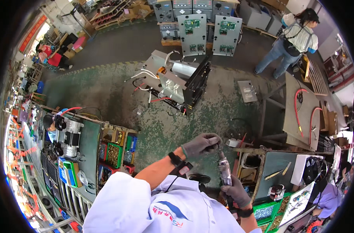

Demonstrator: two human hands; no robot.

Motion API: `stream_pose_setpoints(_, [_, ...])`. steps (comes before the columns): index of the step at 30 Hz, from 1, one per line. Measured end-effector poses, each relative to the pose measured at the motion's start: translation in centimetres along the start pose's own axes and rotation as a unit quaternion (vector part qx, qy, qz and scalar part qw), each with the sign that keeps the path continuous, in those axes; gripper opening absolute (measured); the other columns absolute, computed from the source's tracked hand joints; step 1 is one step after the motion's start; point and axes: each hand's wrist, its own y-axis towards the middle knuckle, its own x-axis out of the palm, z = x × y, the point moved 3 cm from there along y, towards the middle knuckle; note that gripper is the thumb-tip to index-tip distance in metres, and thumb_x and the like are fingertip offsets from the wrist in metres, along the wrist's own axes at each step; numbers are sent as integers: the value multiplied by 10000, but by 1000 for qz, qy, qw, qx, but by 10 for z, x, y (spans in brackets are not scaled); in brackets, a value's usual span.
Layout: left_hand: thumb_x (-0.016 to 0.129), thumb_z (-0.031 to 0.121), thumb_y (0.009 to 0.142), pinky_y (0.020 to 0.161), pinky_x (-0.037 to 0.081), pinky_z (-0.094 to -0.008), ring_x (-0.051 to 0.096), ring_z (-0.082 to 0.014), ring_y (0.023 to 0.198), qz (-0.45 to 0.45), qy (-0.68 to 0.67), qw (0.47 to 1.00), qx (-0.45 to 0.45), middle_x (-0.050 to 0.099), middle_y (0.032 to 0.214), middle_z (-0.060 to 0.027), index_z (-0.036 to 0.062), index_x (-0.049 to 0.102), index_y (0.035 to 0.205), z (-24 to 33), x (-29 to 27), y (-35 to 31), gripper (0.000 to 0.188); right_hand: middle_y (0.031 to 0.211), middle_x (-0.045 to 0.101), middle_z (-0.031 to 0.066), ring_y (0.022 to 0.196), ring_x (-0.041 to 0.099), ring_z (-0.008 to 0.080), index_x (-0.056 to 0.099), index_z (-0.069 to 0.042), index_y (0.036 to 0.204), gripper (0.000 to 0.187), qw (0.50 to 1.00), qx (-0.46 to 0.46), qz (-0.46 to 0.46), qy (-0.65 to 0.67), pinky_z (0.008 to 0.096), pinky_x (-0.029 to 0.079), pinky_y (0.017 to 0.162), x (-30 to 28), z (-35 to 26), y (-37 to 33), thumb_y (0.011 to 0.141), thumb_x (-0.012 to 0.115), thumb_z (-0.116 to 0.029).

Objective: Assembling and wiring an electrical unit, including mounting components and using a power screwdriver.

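Both hands gloved in grey, out ahead of the pale shirt (146,206). Right hand (237,192): fingers wrapped round the lower body of a metal power driver (224,169). Driver stands over the floor (153,130), between the two tables, tip pointing up and away from the body. Left hand (201,145): fingers drawn in narrow at the driver's tip; cannot tell whether they pinch the bit or some small part.

Ahead on the floor: an open chassis (173,83) with loose white and red leads; right of it, a flat grey plate (247,91). Beyond, two upright panels (192,34) with green boards, in front of stacked units (181,4). Left table (89,145): bins (114,155) of small parts along its near side. Right table (276,165): green trays (263,212) at its lower end. Upper right, a co-worker (293,42) stands, facing away.
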Motion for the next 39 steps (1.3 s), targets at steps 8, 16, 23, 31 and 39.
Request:
stream_pose_setpoints(8, [593,222,955,502,401,-177,523,-30,597,92,32,995,-19,605,770,23,26,653,1015,69,-111,10,214,867,592,42,772,561,131,524,13,1176,503,988,-32,37,-149,302,485,698,51,-71,115,747,680,-199])
stream_pose_setpoints(16, [438,280,1013,475,344,-216,411,-52,521,190,92,973,-99,488,648,40,34,646,1100,54,-211,54,334,879,640,210,805,648,338,548,-12,1110,449,959,-115,139,-221,404,494,721,12,-96,249,745,688,-234])
stream_pose_setpoints(23, [556,192,915,573,471,-350,594,-242,589,359,644,659,150,655,741,-112,77,684,1037,150,-331,114,212,922,636,267,895,640,409,554,2,1103,457,942,-80,145,-290,454,504,742,-73,-88,409,730,682,-229])
stream_pose_setpoints(31, [710,320,757,680,511,-392,607,-249,840,9,878,468,100,589,846,-58,133,666,927,205,-386,251,257,935,655,238,902,640,405,579,-19,1088,431,925,-55,81,-368,442,513,767,-108,-65,555,710,658,-210])
stream_pose_setpoints(39, [681,285,735,676,521,-382,600,-244,879,-99,888,435,115,566,876,-45,120,639,906,170,-452,295,241,839,650,228,819,647,411,558,-47,1075,389,930,-85,87,-347,459,520,681,-108,-2,629,729,679,-174])
